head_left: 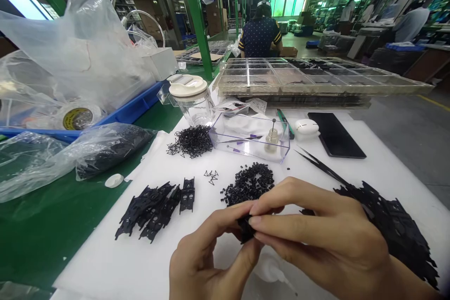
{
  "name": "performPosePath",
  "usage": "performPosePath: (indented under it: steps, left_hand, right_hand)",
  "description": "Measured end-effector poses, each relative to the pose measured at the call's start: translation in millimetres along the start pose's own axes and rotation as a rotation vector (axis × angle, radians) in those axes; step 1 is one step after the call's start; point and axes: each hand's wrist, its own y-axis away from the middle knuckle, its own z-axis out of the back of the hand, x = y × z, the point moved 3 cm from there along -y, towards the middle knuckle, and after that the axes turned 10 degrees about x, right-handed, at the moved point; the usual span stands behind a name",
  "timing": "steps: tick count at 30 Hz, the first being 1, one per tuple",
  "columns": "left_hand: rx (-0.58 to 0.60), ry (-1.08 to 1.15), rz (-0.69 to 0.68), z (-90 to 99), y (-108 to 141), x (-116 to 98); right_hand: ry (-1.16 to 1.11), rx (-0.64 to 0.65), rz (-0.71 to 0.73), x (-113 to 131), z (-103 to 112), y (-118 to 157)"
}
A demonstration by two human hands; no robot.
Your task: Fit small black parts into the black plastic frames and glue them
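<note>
The bare left hand [207, 255] has its grip nearly closed, thumb below and index finger above, pinching a small black plastic part [246, 228] between them. The bare right hand [330, 234] meets it from the other side, its grip also drawn in, with fingertips pressed on the same part, so that both hands touch around it. The part is held up over the white tabletop [101, 262], in front of the heap of tiny black pieces [251, 180]; the fingers cover much of it, and its full shape cannot be told. Partly hidden below the hands is a white plastic bottle with a thin nozzle [269, 267]. To the left of the hands lie flat black perforated plates [151, 208], and beyond them a pile of thin black bent clips [195, 140], with a few loose ones near it. A clear plastic box [227, 138] stands behind the heap. Beside the right hand, black metal tweezers [325, 167] lean on a larger stack of black plates [397, 229].
</note>
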Motion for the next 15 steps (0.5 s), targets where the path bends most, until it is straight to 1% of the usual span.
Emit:
performPosePath:
  steps: [5, 11, 15]
  left_hand:
    - [-0.061, -0.015, -0.041, -1.6, 1.3, -0.9]
    - [-0.107, -0.048, -0.052, -2.2, 3.9, -3.2]
    - [-0.149, -0.062, -0.059, -3.7, 5.6, -1.8]
  right_hand:
    - [0.078, 0.038, 0.058, 2.9, 1.6, -0.8]
    - [0.109, 0.03, 0.072, 5.6, 2.9, -1.7]
    - [0.133, 0.058, 0.083, 6.8, 1.7, -3.9]
